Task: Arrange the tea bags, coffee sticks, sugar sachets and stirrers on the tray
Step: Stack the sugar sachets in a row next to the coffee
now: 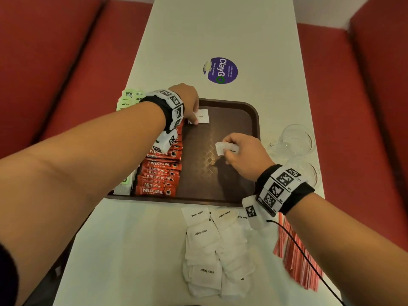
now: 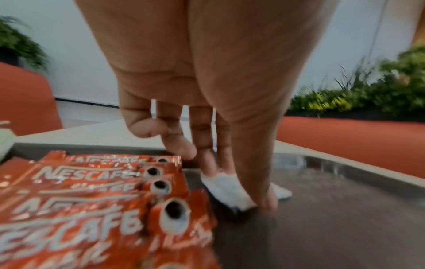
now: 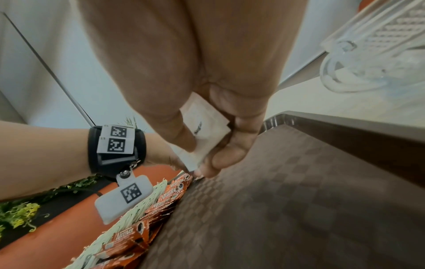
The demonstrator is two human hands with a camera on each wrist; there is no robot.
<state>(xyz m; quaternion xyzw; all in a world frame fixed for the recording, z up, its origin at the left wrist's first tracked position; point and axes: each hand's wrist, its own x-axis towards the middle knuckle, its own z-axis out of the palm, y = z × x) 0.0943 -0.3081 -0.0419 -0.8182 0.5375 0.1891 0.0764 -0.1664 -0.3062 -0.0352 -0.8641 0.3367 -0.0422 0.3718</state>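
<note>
One white sugar sachet (image 1: 201, 116) lay flat at the far end of the brown tray (image 1: 247, 107), its long side across. The left hand (image 1: 187, 102) pressed it with straight fingers, hiding one corner. The right hand (image 1: 245, 155) pinched another sachet (image 1: 225, 147) above the tray, partly hidden.

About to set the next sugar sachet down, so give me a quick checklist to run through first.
1. Right hand grips a sachet: ok.
2. Left hand fingers straight, pressing the placed sachet on the tray: ok.
3. Bare tray floor beside it: ok.
4. Coffee sticks lined along the tray's left: ok.
5. Sugar pile on the table within reach: ok.
6. Stirrers on the tray: not ok.
</note>
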